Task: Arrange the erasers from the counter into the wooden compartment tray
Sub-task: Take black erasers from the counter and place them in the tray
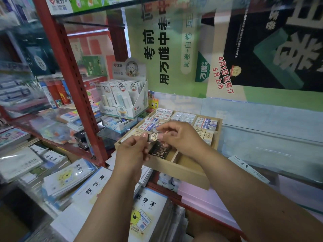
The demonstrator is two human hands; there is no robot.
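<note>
A red shelf post rises at left. Beside it a white display box holds carded packs. Exercise books lie stacked in front; a green poster covers the wall.

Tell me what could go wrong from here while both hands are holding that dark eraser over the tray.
1. The left hand and right hand only pinch the dark eraser by its ends; it could slip and drop into the wrong compartment.
2. The wooden tray appears to overhang stacked stock at its near edge, so pressing down there might tip it.
3. Dark erasers below already crowd that compartment; forcing another in may dislodge them.
</note>
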